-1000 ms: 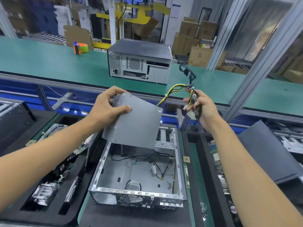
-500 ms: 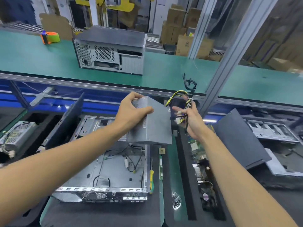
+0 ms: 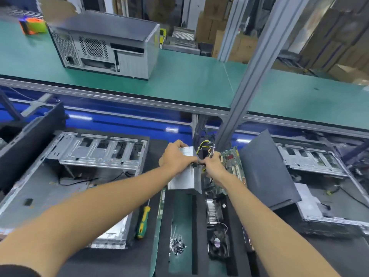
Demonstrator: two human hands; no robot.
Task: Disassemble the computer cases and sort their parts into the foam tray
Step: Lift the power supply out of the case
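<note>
At far left, a dark side panel [image 3: 30, 140] leans tilted against the opened computer case [image 3: 83, 168], a bare metal chassis lying flat with loose black wires across its floor. At eleven o'clock, on the green upper shelf [image 3: 199, 80], stands a closed grey computer case [image 3: 103, 45], rear grille toward the viewer, with an orange and green tape dispenser [image 3: 33, 26] just beside it to the left. At six o'clock from the open chassis' right edge lies a yellow-and-green screwdriver [image 3: 143, 221], and further right a small heap of screws [image 3: 176, 244] sits on a green mat.

At centre, the left hand [image 3: 175, 160] grips the grey power supply [image 3: 184, 176] from above, fingers curled over its far top edge. The unit is held over the far end of the black foam tray [image 3: 199, 216]; whether it touches the foam cannot be told. Touching the left hand at three o'clock, the right hand [image 3: 212, 165] pinches the yellow-and-black cable bundle [image 3: 205, 148] against the unit's right side, fingers bunched together. The tray's right slot holds a green circuit board [image 3: 232, 162], a finned heatsink [image 3: 213, 212] and a fan [image 3: 217, 242]. At right, another dark panel [image 3: 265, 168] leans tilted over a second opened case [image 3: 315, 176].
</note>
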